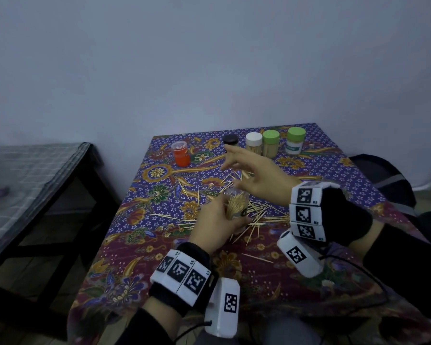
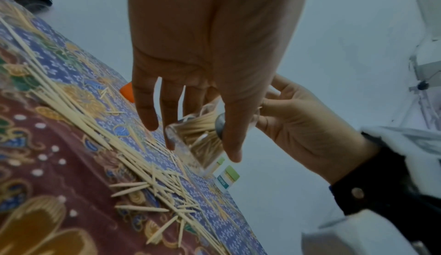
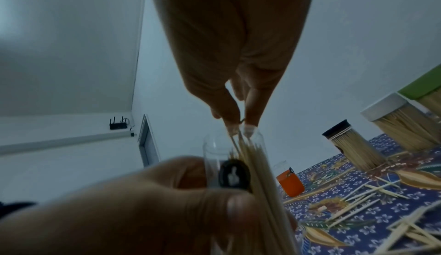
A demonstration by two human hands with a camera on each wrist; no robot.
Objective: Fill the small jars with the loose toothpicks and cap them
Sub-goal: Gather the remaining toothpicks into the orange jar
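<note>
My left hand (image 1: 217,220) grips a clear jar (image 1: 237,205) partly filled with upright toothpicks, held tilted just above the table. In the left wrist view its fingers (image 2: 167,108) curl round the jar (image 2: 198,142). My right hand (image 1: 249,178) hovers over the jar's mouth. Its thumb and forefinger (image 3: 250,119) pinch a few toothpicks (image 3: 241,142) whose lower ends stand inside the jar (image 3: 214,149). Loose toothpicks (image 1: 259,215) lie scattered on the patterned cloth around both hands. I see no cap for this jar.
Along the table's far edge stand filled jars with a black cap (image 1: 230,139), a white cap (image 1: 253,143) and two green caps (image 1: 271,143), plus an orange jar (image 1: 181,154). A bench with checked cloth (image 1: 35,170) is at left, a dark bag (image 1: 388,180) at right.
</note>
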